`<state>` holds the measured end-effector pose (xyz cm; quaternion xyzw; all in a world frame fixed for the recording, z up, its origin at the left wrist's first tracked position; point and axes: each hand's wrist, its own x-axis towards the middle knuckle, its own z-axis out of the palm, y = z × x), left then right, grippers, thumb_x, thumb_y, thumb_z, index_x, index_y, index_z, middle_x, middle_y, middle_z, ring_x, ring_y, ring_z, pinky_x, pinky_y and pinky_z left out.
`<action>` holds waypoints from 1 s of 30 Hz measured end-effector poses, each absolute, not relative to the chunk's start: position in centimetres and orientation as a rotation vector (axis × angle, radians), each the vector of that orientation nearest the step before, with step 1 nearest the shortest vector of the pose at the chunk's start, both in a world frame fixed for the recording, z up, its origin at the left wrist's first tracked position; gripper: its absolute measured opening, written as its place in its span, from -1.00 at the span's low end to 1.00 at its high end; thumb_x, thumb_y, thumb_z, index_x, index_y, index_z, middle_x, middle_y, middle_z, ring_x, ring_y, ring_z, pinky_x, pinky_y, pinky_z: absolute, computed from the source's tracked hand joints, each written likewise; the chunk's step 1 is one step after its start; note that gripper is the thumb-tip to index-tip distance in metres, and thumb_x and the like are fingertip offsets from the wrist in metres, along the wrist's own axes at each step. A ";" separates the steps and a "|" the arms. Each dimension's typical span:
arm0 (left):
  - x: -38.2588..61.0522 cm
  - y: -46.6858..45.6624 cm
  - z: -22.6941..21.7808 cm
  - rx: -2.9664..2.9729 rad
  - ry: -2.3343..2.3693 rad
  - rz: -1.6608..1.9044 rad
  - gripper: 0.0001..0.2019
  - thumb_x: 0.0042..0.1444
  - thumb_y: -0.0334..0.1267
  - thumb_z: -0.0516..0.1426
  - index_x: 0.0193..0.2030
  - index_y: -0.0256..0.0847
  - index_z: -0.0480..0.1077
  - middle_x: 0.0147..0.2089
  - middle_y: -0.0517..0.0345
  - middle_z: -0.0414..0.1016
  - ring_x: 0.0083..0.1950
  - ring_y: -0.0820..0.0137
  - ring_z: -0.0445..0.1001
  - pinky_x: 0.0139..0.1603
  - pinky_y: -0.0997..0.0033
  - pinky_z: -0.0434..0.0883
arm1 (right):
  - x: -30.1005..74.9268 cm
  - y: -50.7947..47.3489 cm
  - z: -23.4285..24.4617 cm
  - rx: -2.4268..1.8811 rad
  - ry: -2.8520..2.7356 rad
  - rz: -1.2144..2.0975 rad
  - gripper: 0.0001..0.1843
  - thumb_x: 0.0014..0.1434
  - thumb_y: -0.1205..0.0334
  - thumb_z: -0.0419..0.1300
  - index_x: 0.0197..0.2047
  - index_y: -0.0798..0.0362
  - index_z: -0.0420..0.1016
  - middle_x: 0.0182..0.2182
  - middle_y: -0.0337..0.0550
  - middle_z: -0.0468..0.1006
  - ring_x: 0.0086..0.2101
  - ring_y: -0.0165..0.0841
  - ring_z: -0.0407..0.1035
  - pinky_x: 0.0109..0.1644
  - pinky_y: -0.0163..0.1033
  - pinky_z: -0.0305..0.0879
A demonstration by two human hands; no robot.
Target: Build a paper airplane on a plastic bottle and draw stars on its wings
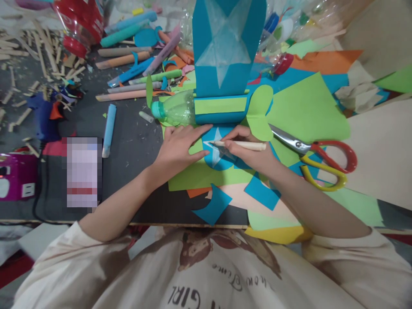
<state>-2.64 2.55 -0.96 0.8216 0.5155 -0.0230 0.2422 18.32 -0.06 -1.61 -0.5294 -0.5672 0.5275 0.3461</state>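
My right hand grips a cream marker, its tip touching a white star on a small rounded blue paper piece. My left hand lies flat with fingers and thumb spread, steadying the left side of that blue piece. Just beyond is a clear plastic bottle on its side, wrapped in blue paper with a light green strip. A larger blue panel with a white star extends away from it. Green paper shapes stand at its right end, and a green blade is by the cap.
Red-and-yellow-handled scissors lie open right of my hand. Blue scraps and green paper sheets surround the work. Several markers, wooden sticks, a blue glue gun and a blurred phone-like rectangle lie left.
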 end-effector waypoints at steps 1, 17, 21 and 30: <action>-2.6 2.6 -0.9 2.248 1.408 -0.063 -0.43 0.26 0.05 0.06 0.37 -0.02 0.22 -0.05 0.04 0.46 -0.01 0.11 0.38 0.06 0.22 0.16 | 18.3 -0.1 -1.6 -1.367 -1.478 1.364 -0.79 0.09 0.02 0.26 -0.38 -0.03 0.47 -0.41 -0.21 0.51 -0.31 -0.29 0.44 -0.20 -0.15 0.39; -2.6 2.5 -0.8 2.253 1.404 -0.045 -0.43 0.25 0.06 0.06 0.36 0.00 0.23 -0.09 0.06 0.47 -0.03 0.12 0.37 0.02 0.22 0.15 | 17.9 0.0 -0.9 -1.409 -1.433 1.300 -0.74 0.05 0.00 0.26 -0.51 -0.04 0.38 -0.55 -0.24 0.43 -0.42 -0.30 0.39 -0.29 -0.14 0.42; -2.5 2.6 -0.7 2.246 1.407 -0.061 -0.43 0.25 0.04 0.06 0.37 -0.01 0.23 -0.08 0.05 0.47 -0.02 0.11 0.37 0.02 0.22 0.14 | 17.9 0.1 -0.7 -1.406 -1.415 1.300 -0.75 0.04 0.03 0.26 -0.53 -0.05 0.36 -0.55 -0.25 0.43 -0.41 -0.30 0.39 -0.23 -0.11 0.44; -2.5 2.6 -0.6 2.254 1.403 -0.052 -0.43 0.25 0.05 0.08 0.37 0.00 0.24 -0.10 0.06 0.47 -0.05 0.13 0.37 0.00 0.24 0.15 | 18.0 0.1 -0.9 -1.417 -1.375 1.298 -0.75 0.02 0.03 0.29 -0.51 -0.04 0.36 -0.54 -0.25 0.44 -0.42 -0.31 0.40 -0.26 -0.14 0.44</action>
